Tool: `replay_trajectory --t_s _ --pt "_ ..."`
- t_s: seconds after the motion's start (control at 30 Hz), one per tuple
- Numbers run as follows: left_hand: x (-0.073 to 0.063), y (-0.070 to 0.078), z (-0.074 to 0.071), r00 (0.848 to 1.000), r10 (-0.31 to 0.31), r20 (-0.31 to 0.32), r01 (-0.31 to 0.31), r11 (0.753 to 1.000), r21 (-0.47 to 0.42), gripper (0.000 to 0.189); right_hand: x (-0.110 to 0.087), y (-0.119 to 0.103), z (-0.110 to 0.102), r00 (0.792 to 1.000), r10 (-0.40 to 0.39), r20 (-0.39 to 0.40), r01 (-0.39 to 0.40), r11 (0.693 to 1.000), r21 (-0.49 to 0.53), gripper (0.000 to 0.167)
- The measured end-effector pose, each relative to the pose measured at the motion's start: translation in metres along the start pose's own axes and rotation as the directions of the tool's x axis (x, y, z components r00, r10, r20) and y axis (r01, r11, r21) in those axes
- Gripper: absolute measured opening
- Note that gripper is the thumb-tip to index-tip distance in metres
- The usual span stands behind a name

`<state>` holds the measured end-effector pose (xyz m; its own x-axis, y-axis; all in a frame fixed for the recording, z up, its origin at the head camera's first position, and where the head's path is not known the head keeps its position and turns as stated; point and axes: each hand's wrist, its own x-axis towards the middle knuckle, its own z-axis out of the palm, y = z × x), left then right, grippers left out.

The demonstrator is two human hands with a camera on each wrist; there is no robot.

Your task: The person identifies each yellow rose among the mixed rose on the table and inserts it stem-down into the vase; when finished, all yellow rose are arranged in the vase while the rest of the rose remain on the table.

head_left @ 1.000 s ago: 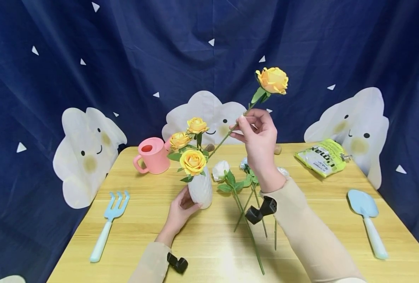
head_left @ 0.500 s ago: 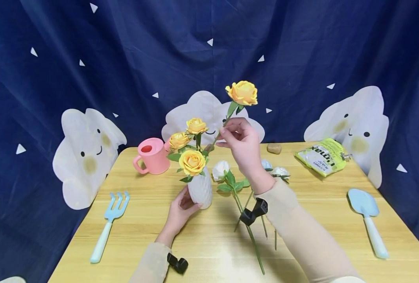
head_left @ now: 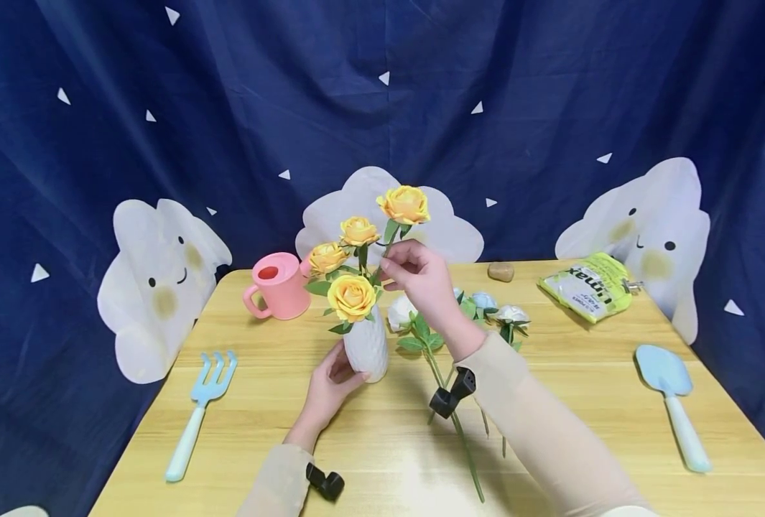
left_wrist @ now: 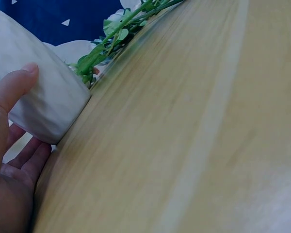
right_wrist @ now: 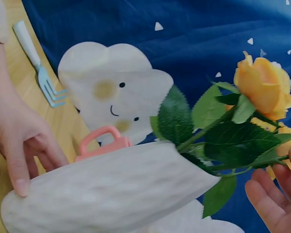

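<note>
A white textured vase (head_left: 366,350) stands upright on the wooden table, holding several yellow roses (head_left: 352,297). My left hand (head_left: 327,389) grips its lower part, the thumb lying along the near side in the left wrist view. Above the vase mouth, my right hand (head_left: 421,278) pinches the stem of another yellow rose (head_left: 404,205), whose bloom stands highest of all. Its stem runs down among the leaves (right_wrist: 242,141) at the mouth; its lower end is hidden. To the right, a white rose (head_left: 401,313), a blue rose (head_left: 484,301) and other cut stems lie on the table.
A pink watering can (head_left: 281,291) stands behind the vase to the left. The blue hand fork (head_left: 207,388) lies far left, the blue trowel (head_left: 665,373) far right. Toward the back right are a stone (head_left: 501,271) and a green-and-white bag (head_left: 589,287). A dark blue curtain (head_left: 388,86) hangs behind.
My right hand has come left and down with the yellow rose, lowering its stem into the vase. The left hand has stayed on the vase, which has not moved.
</note>
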<state>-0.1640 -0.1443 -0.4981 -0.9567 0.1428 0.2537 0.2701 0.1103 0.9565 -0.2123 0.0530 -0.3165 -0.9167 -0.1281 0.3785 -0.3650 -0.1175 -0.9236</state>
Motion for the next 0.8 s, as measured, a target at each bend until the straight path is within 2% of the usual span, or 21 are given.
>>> replay_trajectory --t_s 0.2,0.5,0.8 --pt "0.0 -0.002 0.0 1.0 0.021 0.001 -0.021 1.0 0.015 0.069 -0.004 0.009 0.002 0.999 0.046 0.005 -0.046 0.998 -0.034 0.012" --pt "0.0 -0.001 0.0 0.999 0.036 0.002 -0.036 0.999 0.02 0.069 -0.011 0.027 0.006 0.996 0.08 -0.026 -0.08 0.997 0.0 0.015" --pt "0.0 0.002 0.0 1.0 -0.009 -0.009 0.009 1.0 0.009 0.07 -0.023 0.046 0.005 0.986 0.156 -0.057 -0.153 0.986 0.059 0.016"
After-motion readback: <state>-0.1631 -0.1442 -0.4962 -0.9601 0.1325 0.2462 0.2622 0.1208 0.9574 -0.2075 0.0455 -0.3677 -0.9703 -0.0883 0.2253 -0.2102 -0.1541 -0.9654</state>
